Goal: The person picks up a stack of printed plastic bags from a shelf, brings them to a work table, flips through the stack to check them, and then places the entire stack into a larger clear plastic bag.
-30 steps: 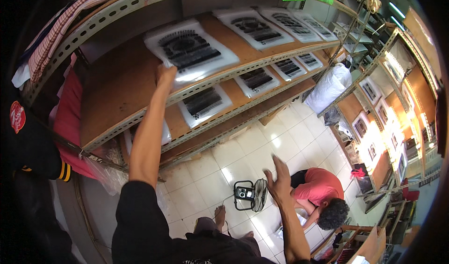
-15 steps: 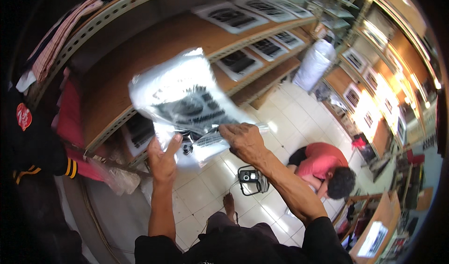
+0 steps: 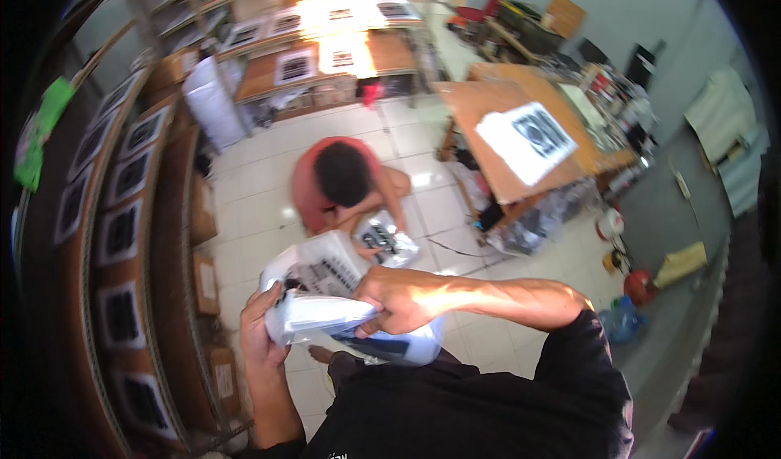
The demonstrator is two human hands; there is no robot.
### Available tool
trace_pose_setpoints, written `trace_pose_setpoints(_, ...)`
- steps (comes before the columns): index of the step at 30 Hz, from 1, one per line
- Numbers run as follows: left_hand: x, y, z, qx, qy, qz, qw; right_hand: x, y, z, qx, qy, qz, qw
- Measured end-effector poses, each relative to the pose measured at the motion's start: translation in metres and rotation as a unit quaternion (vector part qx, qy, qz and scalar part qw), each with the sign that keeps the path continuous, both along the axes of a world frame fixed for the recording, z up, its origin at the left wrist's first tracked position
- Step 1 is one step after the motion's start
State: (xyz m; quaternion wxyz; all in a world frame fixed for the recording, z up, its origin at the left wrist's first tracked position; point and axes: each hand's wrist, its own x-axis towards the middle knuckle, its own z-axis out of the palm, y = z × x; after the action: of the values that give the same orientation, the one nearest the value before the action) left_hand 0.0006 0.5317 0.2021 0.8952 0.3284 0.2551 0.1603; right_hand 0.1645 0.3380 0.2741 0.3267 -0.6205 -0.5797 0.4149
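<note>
Close to my body I hold a bundle of printed plastic bags (image 3: 321, 316), glossy, white and clear with dark print. It is bent over, with one part standing up at the far side and a bluish part hanging towards my lap. My left hand (image 3: 262, 326) is closed on its left end, thumb on the near face. My right hand (image 3: 400, 300) grips the middle from the right, fingers curled and partly hidden. Just beyond, a person in a red shirt (image 3: 307, 184) sits on the floor with another printed plastic packet (image 3: 386, 239) at their hands.
Shelves (image 3: 154, 239) with rows of printed sheets run along the left. More shelves (image 3: 382, 52) stand at the back beside a white wrapped roll (image 3: 213, 105). At right, a wooden table (image 3: 488, 105) holds a stack of printed sheets (image 3: 533, 142); a blue water jug (image 3: 622, 321) sits below.
My view has swung right, from the left shelf towards the seated person and table. The plastic bundle has come away from the shelf, closer to my body, and is now bent over; both hands still grip it.
</note>
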Motion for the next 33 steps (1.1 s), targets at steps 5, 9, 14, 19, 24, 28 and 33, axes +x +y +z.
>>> trace_pose_setpoints(5, 0.143, -0.137, -0.037, 0.003, -0.131, -0.291, 0.948, 0.043, -0.211, -0.037, -0.121, 0.166, -0.378, 0.903)
trace_pose_setpoints(9, 0.227, -0.256, -0.155, 0.178, 0.081, -0.316, 0.928, 0.067, -0.346, -0.023, 0.090, 0.257, -0.565, 0.779)
trace_pose_setpoints(14, 0.261, -0.452, -0.220, -0.211, 0.070, -0.634, 0.740, 0.088, -0.441, 0.057, 0.268, 0.223, -0.682, 0.643)
trace_pose_setpoints(19, 0.316, -0.617, -0.208, -0.266, -0.035, -0.655, 0.706, 0.111, -0.551, 0.080, 0.356, 0.110, -0.776, 0.509)
trace_pose_setpoints(24, 0.389, -0.707, -0.178, -0.390, 0.024, -0.635, 0.666, 0.171, -0.650, 0.111, 0.412, 0.090, -0.771, 0.476)
trace_pose_setpoints(28, 0.485, -0.751, -0.159, -0.378, 0.034, -0.681, 0.626, 0.239, -0.722, 0.125, 0.407, 0.091, -0.767, 0.488)
trace_pose_setpoints(33, 0.634, -0.777, -0.123, -0.327, -0.039, -0.635, 0.699, 0.359, -0.796, 0.133, 0.318, 0.056, -0.791, 0.519)
